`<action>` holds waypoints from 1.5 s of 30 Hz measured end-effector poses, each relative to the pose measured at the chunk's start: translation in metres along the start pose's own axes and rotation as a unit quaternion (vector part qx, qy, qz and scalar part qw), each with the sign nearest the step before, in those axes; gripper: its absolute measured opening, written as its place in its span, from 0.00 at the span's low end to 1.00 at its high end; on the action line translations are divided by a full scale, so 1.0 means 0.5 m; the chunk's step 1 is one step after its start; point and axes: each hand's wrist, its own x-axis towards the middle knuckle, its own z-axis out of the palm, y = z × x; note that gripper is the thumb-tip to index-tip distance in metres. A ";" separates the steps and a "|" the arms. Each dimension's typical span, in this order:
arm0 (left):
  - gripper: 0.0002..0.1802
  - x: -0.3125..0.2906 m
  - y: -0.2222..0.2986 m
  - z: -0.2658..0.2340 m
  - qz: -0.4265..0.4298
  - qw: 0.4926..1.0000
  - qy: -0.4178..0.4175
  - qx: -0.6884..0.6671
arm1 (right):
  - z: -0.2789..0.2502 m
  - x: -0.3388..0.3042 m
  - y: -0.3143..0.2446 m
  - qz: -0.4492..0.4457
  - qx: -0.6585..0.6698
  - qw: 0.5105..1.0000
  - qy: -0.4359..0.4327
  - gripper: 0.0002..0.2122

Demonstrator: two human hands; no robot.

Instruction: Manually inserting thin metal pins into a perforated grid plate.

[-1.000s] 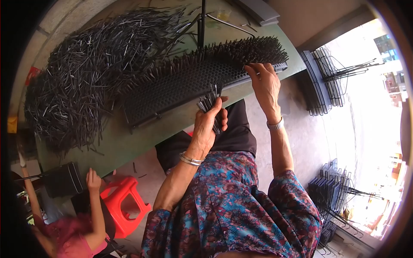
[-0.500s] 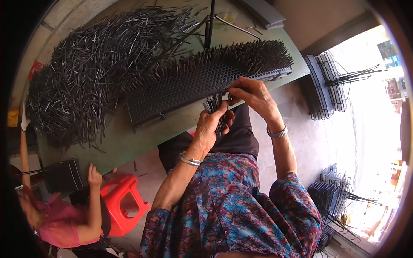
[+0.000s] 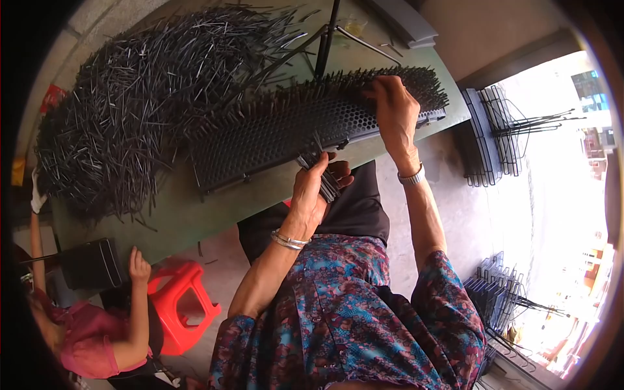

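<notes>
In my left hand [image 3: 310, 188] is a bundle of thin black strips [image 3: 317, 170], gripped in front of the near edge of a long black perforated rack [image 3: 260, 140]. Over the rack's right part reaches my right hand [image 3: 396, 107], fingertips bent down among the upright black strips, with fingers and thumb drawn together. What the fingertips pinch, if anything, is hidden. Upright strips [image 3: 416, 84] stand in the holes along the far side and densely at the right end. Bare holes show along the near side of the rack.
A large heap of loose black strips [image 3: 143, 97] covers the table's left. A black stand pole [image 3: 329, 39] rises behind the rack. Another person in pink [image 3: 97, 338] rests a hand at the table's near left edge, by a red stool [image 3: 179, 312]. Wire racks [image 3: 497, 136] stand right.
My right hand has left the bundle and moved up and to the right, over the rack among the upright strips. My left hand keeps the bundle, now a little lower and tilted.
</notes>
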 end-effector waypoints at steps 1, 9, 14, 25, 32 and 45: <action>0.14 0.001 0.000 0.000 0.006 1.000 -0.004 -0.004 | 0.004 0.001 0.006 0.000 -0.001 1.000 -0.001 0.03; 0.15 0.004 0.001 -0.004 -0.007 0.999 -0.028 -0.026 | 0.023 0.030 0.015 -0.051 -0.060 0.996 -0.047 0.03; 0.16 0.002 0.004 -0.003 -0.011 1.000 -0.023 -0.017 | 0.025 0.048 0.020 -0.026 -0.045 0.996 -0.067 0.04; 0.15 -0.012 0.019 0.005 0.013 0.999 -0.034 0.031 | 0.042 0.034 0.036 -0.036 -0.064 0.992 -0.103 0.03; 0.14 -0.013 0.019 -0.005 0.018 0.999 -0.040 0.025 | 0.043 0.006 0.034 -0.090 -0.175 0.976 -0.089 0.07; 0.17 -0.019 0.020 0.009 0.020 0.998 -0.037 0.053 | 0.024 -0.008 0.041 -0.120 -0.249 0.960 -0.034 0.09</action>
